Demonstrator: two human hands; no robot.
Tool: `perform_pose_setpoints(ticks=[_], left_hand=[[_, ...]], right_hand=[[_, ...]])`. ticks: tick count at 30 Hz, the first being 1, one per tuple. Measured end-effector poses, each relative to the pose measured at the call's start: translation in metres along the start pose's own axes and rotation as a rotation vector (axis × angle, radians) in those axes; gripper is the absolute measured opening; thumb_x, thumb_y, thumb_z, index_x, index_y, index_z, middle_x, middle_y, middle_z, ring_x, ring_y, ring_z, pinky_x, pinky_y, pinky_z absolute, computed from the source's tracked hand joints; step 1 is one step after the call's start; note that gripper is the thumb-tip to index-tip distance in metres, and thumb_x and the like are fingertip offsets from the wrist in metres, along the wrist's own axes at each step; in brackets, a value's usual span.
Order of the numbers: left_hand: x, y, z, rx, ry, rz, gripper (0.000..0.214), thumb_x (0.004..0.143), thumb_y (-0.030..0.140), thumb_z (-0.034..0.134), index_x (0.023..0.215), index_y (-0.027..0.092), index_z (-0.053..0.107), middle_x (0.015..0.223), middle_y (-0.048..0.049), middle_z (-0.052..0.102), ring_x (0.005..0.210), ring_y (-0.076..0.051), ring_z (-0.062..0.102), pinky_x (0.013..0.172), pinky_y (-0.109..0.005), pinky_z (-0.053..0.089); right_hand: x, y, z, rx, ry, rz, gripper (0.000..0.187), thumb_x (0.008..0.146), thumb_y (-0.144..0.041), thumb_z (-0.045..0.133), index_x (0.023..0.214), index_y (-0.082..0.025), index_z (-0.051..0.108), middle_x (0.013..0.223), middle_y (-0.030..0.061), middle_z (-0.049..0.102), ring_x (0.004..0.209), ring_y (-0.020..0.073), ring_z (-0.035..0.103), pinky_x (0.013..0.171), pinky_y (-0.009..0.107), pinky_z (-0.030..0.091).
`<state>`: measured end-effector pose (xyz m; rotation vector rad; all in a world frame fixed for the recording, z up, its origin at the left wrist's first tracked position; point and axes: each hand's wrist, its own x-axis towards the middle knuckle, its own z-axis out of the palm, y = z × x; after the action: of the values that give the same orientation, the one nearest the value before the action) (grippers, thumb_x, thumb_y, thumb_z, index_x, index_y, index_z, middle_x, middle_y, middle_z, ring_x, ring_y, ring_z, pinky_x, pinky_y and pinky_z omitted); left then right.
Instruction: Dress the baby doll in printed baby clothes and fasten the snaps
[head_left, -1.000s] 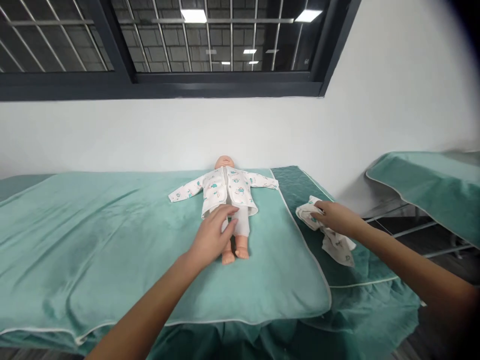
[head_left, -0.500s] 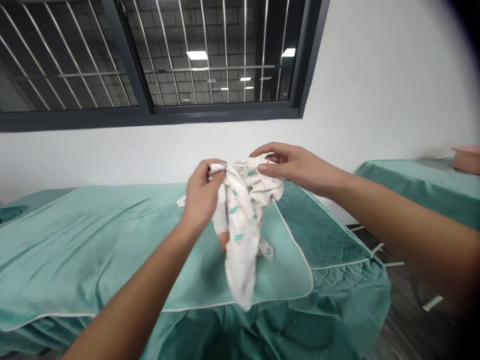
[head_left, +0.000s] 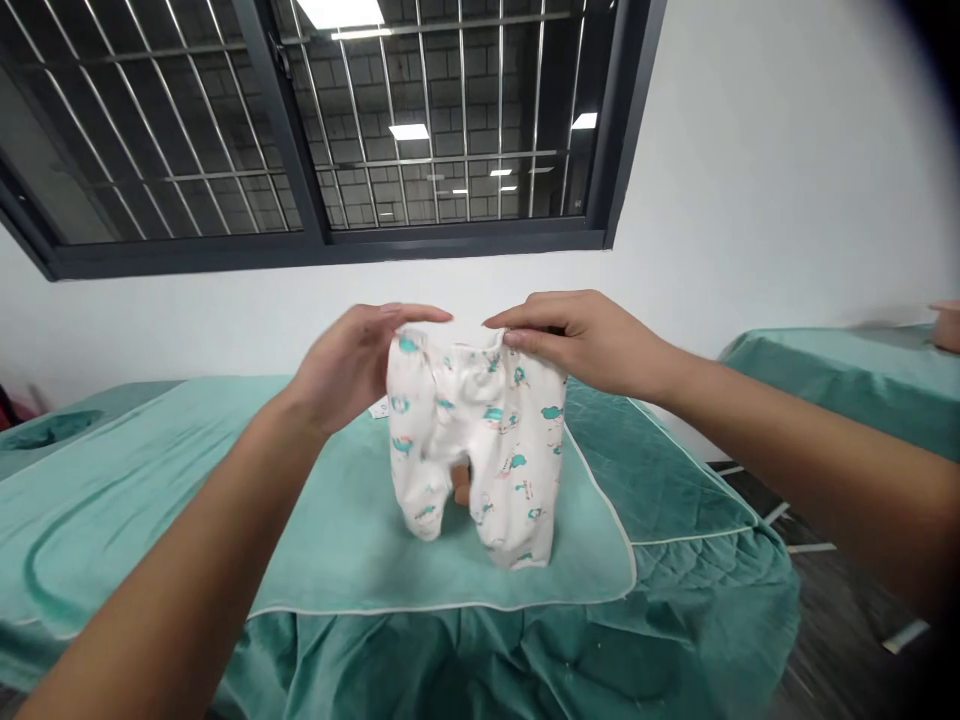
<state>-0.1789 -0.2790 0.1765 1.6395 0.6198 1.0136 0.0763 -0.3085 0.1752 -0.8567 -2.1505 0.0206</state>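
Note:
A pair of white baby pants (head_left: 517, 440) with green and orange prints hangs upright before me, legs down, over the light green cover. My right hand (head_left: 574, 335) pinches the waistband near its right side between thumb and fingers. Around the left end of the waistband is my left hand (head_left: 349, 360), its index finger stretched along above the edge; the pants hide some of its fingers. Between the pant legs shows a small brown thing (head_left: 461, 485), mostly hidden. A white patch (head_left: 379, 408) peeks out left of the pants.
Under the pants, a light green cover (head_left: 322, 550) with white piping lies over a darker green quilted bedspread (head_left: 660, 480). Another green-covered bed (head_left: 817, 370) stands at the right, with a pinkish object (head_left: 946, 325) on it. A barred window (head_left: 450, 130) is set in the white wall.
The pants have gone from bunched and twisted to spread out, front facing me. My left hand has moved left and its index finger has straightened. My right hand now pinches the waistband.

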Motion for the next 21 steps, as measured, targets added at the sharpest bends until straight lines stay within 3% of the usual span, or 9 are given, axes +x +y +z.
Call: perform_pose_setpoints(ticks=[2, 5, 8, 12, 14, 17, 18, 19, 21], left_hand=[[-0.005, -0.012, 0.011, 0.104, -0.079, -0.103, 0.043, 0.076, 0.050, 0.066, 0.105, 0.017, 0.069, 0.081, -0.0068, 0.069, 0.065, -0.022, 0.064, 0.055, -0.029, 0.046], [-0.007, -0.039, 0.031, 0.234, -0.103, -0.119, 0.032, 0.069, 0.039, 0.079, 0.091, 0.017, 0.071, 0.074, -0.0034, 0.068, 0.064, -0.020, 0.062, 0.053, -0.025, 0.042], [-0.003, -0.058, 0.040, 0.197, 0.038, -0.024, 0.024, 0.075, 0.037, 0.074, 0.085, 0.016, 0.069, 0.077, -0.0026, 0.068, 0.069, -0.019, 0.062, 0.058, -0.025, 0.043], [0.007, -0.056, 0.040, -0.041, 0.151, 0.118, 0.024, 0.079, 0.036, 0.072, 0.095, 0.018, 0.065, 0.085, -0.0015, 0.067, 0.075, -0.017, 0.062, 0.066, -0.024, 0.047], [0.010, -0.051, 0.042, -0.134, 0.151, 0.121, 0.023, 0.079, 0.036, 0.072, 0.093, 0.019, 0.063, 0.080, 0.0003, 0.064, 0.069, -0.014, 0.061, 0.063, -0.023, 0.047], [0.012, -0.050, 0.048, -0.169, 0.118, 0.070, 0.025, 0.079, 0.040, 0.071, 0.092, 0.020, 0.063, 0.078, 0.0012, 0.063, 0.067, -0.013, 0.061, 0.061, -0.023, 0.048], [0.011, -0.052, 0.050, -0.165, 0.087, 0.040, 0.028, 0.080, 0.043, 0.071, 0.093, 0.019, 0.063, 0.077, 0.0005, 0.064, 0.068, -0.014, 0.062, 0.062, -0.024, 0.049], [0.009, -0.055, 0.050, -0.151, 0.034, -0.006, 0.031, 0.079, 0.045, 0.071, 0.094, 0.019, 0.064, 0.075, -0.0002, 0.064, 0.068, -0.015, 0.063, 0.062, -0.025, 0.050], [0.004, -0.062, 0.048, -0.096, -0.136, -0.141, 0.033, 0.077, 0.047, 0.072, 0.089, 0.017, 0.067, 0.064, -0.0009, 0.061, 0.061, -0.016, 0.060, 0.059, -0.027, 0.050]], right_hand=[[0.000, 0.001, 0.012, 0.044, 0.010, 0.056, 0.023, 0.092, -0.034, 0.056, 0.102, -0.025, 0.075, 0.091, -0.0002, 0.071, 0.082, 0.0159, 0.062, 0.077, 0.029, 0.044], [-0.002, 0.006, 0.024, 0.054, 0.039, 0.098, 0.019, 0.091, -0.032, 0.057, 0.092, -0.022, 0.073, 0.091, 0.0001, 0.070, 0.082, 0.0156, 0.061, 0.077, 0.029, 0.043], [-0.008, 0.012, 0.030, 0.183, 0.144, 0.137, 0.018, 0.088, -0.036, 0.061, 0.085, -0.020, 0.070, 0.099, 0.0026, 0.067, 0.091, 0.0171, 0.059, 0.080, 0.030, 0.044], [-0.019, 0.017, 0.031, 0.631, 0.159, 0.290, 0.029, 0.089, -0.048, 0.060, 0.087, -0.019, 0.064, 0.078, -0.0007, 0.061, 0.069, 0.0119, 0.055, 0.063, 0.023, 0.043], [-0.023, 0.016, 0.032, 0.764, 0.012, 0.344, 0.034, 0.084, -0.052, 0.066, 0.090, -0.019, 0.065, 0.075, -0.0012, 0.061, 0.063, 0.0103, 0.054, 0.056, 0.020, 0.041], [-0.026, 0.020, 0.036, 0.785, -0.367, 0.444, 0.039, 0.078, -0.052, 0.072, 0.093, -0.017, 0.069, 0.081, 0.0025, 0.068, 0.067, 0.0129, 0.060, 0.055, 0.021, 0.046], [-0.026, 0.023, 0.038, 0.795, -0.395, 0.465, 0.038, 0.078, -0.052, 0.072, 0.092, -0.016, 0.070, 0.083, 0.0035, 0.070, 0.068, 0.0137, 0.062, 0.057, 0.022, 0.048], [-0.026, 0.026, 0.040, 0.827, -0.343, 0.473, 0.037, 0.080, -0.052, 0.071, 0.091, -0.016, 0.071, 0.084, 0.0039, 0.071, 0.070, 0.0140, 0.063, 0.060, 0.022, 0.049], [-0.027, 0.034, 0.045, 0.946, -0.112, 0.465, 0.036, 0.083, -0.052, 0.068, 0.090, -0.017, 0.071, 0.083, 0.0035, 0.072, 0.071, 0.0140, 0.065, 0.064, 0.023, 0.051]])
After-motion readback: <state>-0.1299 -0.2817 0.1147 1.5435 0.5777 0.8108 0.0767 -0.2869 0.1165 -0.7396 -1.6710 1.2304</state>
